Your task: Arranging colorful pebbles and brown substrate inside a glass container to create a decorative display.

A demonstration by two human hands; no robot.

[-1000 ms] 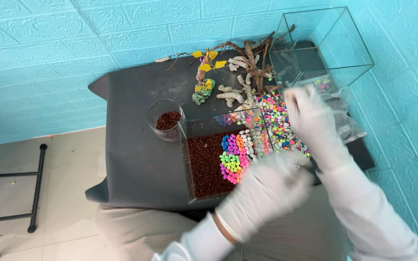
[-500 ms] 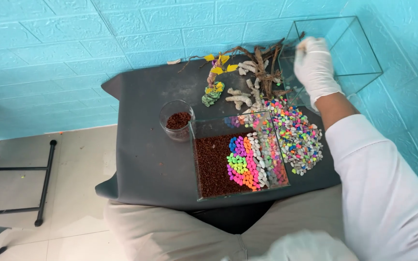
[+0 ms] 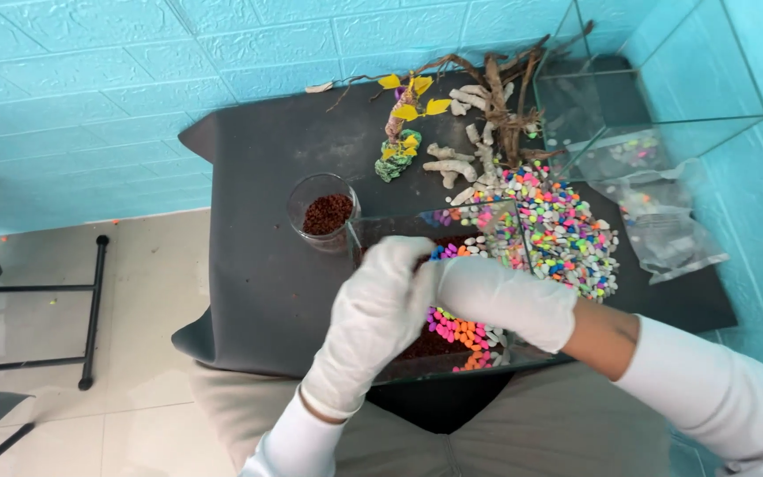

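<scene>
Both my hands wear white gloves and meet over a small glass tank [image 3: 498,217] at the table's near edge. My left hand [image 3: 377,305] has its fingers curled against the fingertips of my right hand [image 3: 505,299]; whether either one holds something is hidden. Below them the tank shows brown gravel and a patch of bright pebbles [image 3: 457,330]. A loose heap of coloured pebbles [image 3: 567,234] lies just right of the tank.
A glass cup of brown gravel [image 3: 324,212] stands left of the tank on the dark grey table [image 3: 258,177]. At the back lie driftwood [image 3: 505,97], white coral pieces [image 3: 448,163], a yellow-leaved plastic plant [image 3: 404,124] and a large glass tank [image 3: 664,79]. Clear plastic bags [image 3: 673,234] lie right.
My right hand has come back from the large tank at the back to the small tank. My left hand has risen from the bottom edge to meet it.
</scene>
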